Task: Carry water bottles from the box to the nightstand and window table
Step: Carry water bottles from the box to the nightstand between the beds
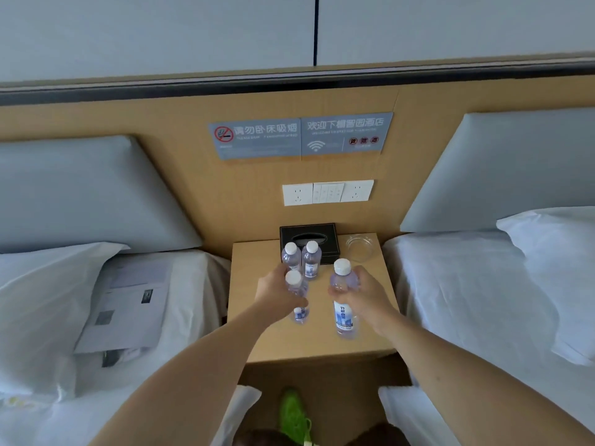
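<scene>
While you stand between the two beds with both arms stretched out over the nightstand [267, 342], your right hand [367, 297] is wrapped around a water bottle [344, 297], its grip closed about the waist with the white cap up and the label end hanging below your fingers. Your left hand [277, 291] has its grip closed on a second bottle [297, 297], held upright and, by the look of it, just above the wooden top, though you cannot be sure from this angle whether its base already touches. Judging from this, you are in the placing step, so lower each bottle straight down until the base sits flat before you loosen your fingers, and keep the necks vertical so neither tips. Just beyond your left hand two more bottles [302, 259] stand side by side, close together; set the left one down clear of them so your knuckles do not knock them over. Behind those sits a black tissue box [325, 236] against the wall panel, and to its right a clear glass ashtray [360, 247]; leave the right bottle short of that glass. Farther back are the wall sockets [328, 192] and the hotel signs [301, 135].
</scene>
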Action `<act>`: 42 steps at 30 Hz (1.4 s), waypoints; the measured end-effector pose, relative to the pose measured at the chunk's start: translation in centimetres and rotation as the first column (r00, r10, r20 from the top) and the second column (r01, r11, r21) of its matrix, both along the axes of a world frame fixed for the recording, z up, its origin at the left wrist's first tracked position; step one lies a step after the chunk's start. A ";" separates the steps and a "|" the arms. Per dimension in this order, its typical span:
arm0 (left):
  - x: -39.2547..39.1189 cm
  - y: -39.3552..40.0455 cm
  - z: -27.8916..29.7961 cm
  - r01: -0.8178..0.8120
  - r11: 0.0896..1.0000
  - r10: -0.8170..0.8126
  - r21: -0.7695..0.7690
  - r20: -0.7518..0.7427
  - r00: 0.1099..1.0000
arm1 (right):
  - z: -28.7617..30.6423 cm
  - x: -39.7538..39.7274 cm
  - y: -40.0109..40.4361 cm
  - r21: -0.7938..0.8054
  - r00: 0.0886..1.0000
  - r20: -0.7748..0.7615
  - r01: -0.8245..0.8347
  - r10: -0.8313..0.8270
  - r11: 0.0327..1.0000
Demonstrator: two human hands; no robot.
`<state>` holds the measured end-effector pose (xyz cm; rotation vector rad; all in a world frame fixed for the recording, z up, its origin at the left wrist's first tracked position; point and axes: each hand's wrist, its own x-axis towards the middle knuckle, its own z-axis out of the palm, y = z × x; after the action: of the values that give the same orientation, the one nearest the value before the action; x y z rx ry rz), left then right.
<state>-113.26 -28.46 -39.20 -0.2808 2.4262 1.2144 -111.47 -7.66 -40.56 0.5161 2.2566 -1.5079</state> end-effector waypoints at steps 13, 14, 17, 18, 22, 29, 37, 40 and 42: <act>-4.2 0.5 -8.5 0.101 0.984 -0.099 -0.150 0.019 0.995 | -8.3 -9.0 0.7 0.272 0.997 0.064 -0.053 0.037 0.961; -4.3 0.8 -9.0 0.087 0.983 -0.087 -0.159 0.011 0.996 | -9.0 -9.6 0.7 0.281 0.997 0.063 -0.067 0.051 0.957; -4.9 1.6 -10.0 0.077 0.977 -0.086 -0.199 -0.035 0.996 | -10.8 -10.8 0.9 0.276 0.997 0.050 -0.076 0.065 0.958; -5.1 1.9 -10.3 0.084 0.973 -0.096 -0.214 -0.047 0.994 | -11.3 -11.1 0.8 0.268 0.997 0.045 -0.076 0.067 0.960; -6.1 2.6 -11.3 0.128 0.960 -0.150 -0.248 -0.074 0.986 | -12.8 -12.2 0.7 0.258 0.999 0.008 -0.053 0.052 0.965; -6.8 3.1 -13.4 0.097 0.960 -0.149 -0.262 -0.186 0.971 | -14.1 -15.1 0.3 0.253 0.999 -0.018 -0.040 0.046 0.967; -7.9 3.6 -13.8 0.081 0.954 -0.154 -0.290 -0.237 0.959 | -14.8 -16.0 0.3 0.207 1.000 -0.010 -0.021 0.024 0.978; -7.8 3.9 -13.8 0.061 0.952 -0.145 -0.299 -0.269 0.952 | -14.6 -15.8 0.4 0.184 1.000 -0.006 -0.002 0.003 0.983; -7.8 4.1 -13.8 0.038 0.948 -0.132 -0.316 -0.283 0.950 | -14.5 -15.7 0.4 0.174 1.000 -0.002 0.004 -0.003 0.985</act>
<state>-121.04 -24.39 -53.05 -0.0777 2.8622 0.8907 -127.19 -7.21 -55.10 0.5684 2.4033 -1.3202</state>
